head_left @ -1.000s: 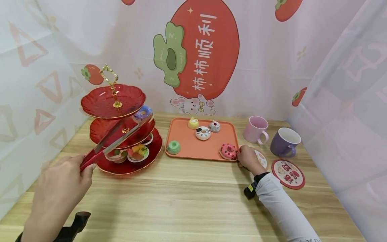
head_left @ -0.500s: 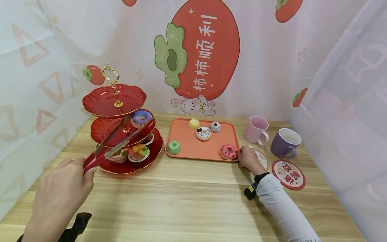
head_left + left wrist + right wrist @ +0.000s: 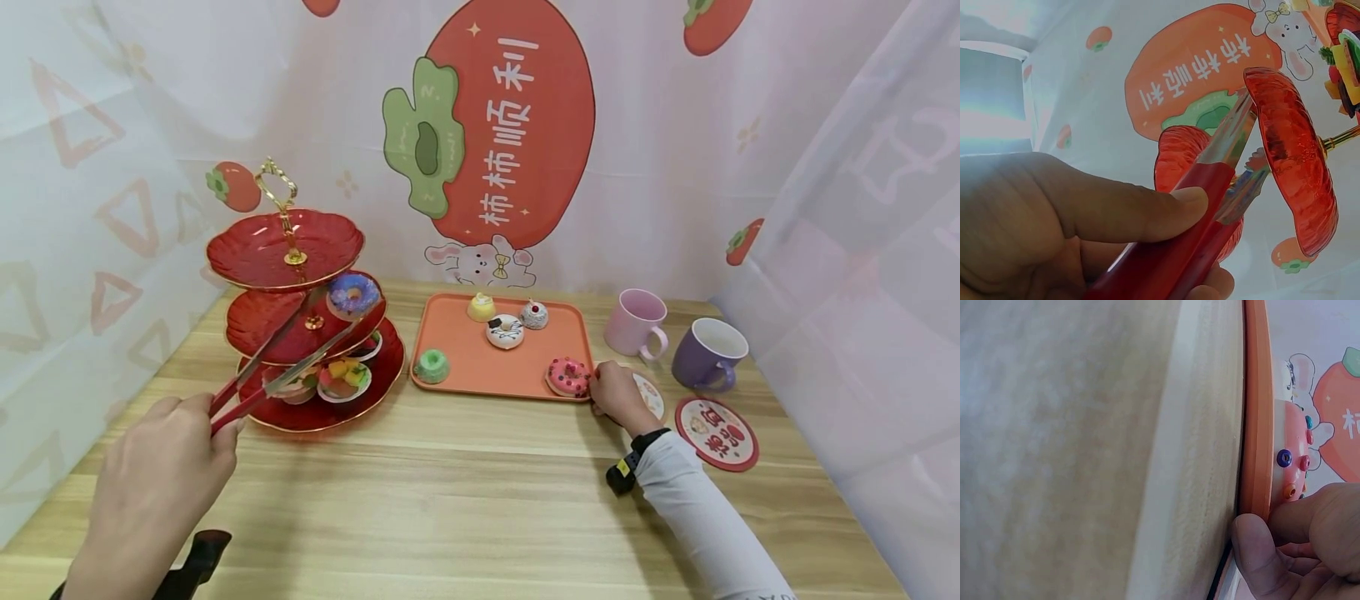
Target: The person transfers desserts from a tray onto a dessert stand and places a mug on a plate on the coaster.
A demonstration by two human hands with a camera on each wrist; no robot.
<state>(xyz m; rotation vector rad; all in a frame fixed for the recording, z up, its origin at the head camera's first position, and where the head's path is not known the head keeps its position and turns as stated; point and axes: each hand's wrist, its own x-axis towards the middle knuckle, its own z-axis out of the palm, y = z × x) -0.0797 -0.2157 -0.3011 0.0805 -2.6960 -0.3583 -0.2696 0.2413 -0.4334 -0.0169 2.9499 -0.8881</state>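
My left hand (image 3: pixel 161 471) grips red-handled metal tongs (image 3: pixel 242 407), thumb along one handle in the left wrist view. The tong arms stand apart, reaching over the middle plate of a red three-tier stand (image 3: pixel 251 250). A blue doughnut (image 3: pixel 352 294) lies on that plate's right side, near the tips. With thumb and fingers, my right hand (image 3: pixel 618 393) pinches the near right corner of an orange tray (image 3: pixel 487 377). Beside those fingers, on the tray, sits a pink doughnut (image 3: pixel 567 377) with coloured beads. In the right wrist view the thumb (image 3: pixel 1254 550) presses the tray's rim.
The tray also bears a white doughnut (image 3: pixel 505 332), a green cake (image 3: pixel 431 367), a yellow cake (image 3: pixel 482 307) and a cherry-topped cake (image 3: pixel 534 314). Fruit cups (image 3: pixel 345 380) fill the bottom tier. Pink (image 3: pixel 633 323) and purple mugs (image 3: pixel 705 354) and coasters (image 3: pixel 717 433) stand right.
The blue doughnut has come down slightly onto the middle plate, and the tongs' arms have spread away from it. My right hand stays at the tray corner.
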